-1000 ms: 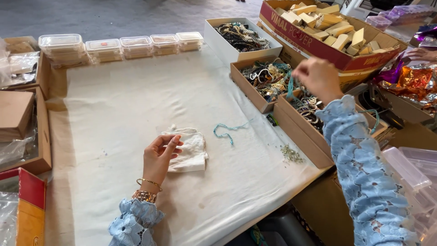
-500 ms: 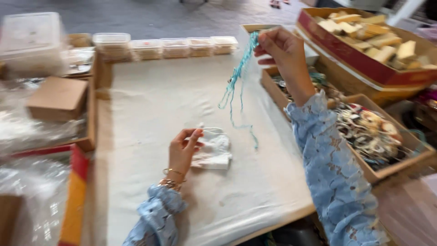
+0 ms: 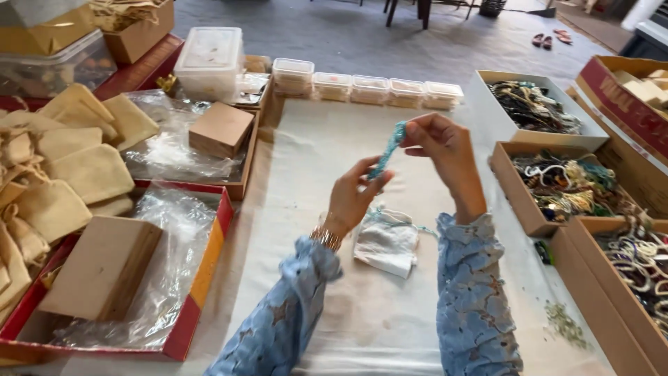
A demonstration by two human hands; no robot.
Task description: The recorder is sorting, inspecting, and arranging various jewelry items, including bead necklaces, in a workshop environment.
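A teal beaded strand [image 3: 388, 150] hangs stretched between both hands above the cloth-covered surface [image 3: 313, 153]. The right hand [image 3: 442, 146] pinches its upper end, and the left hand [image 3: 355, 195] pinches the lower end, so its long axis slants from upper right down to lower left. Just below the hands, nearer the left one, a small white drawstring pouch [image 3: 386, 240] lies flat. Cardboard boxes of mixed jewellery [image 3: 563, 184] sit to the right.

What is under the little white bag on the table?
The white bag lies on a pale cloth covering the table. Whatever sits directly beneath or inside the bag is hidden.
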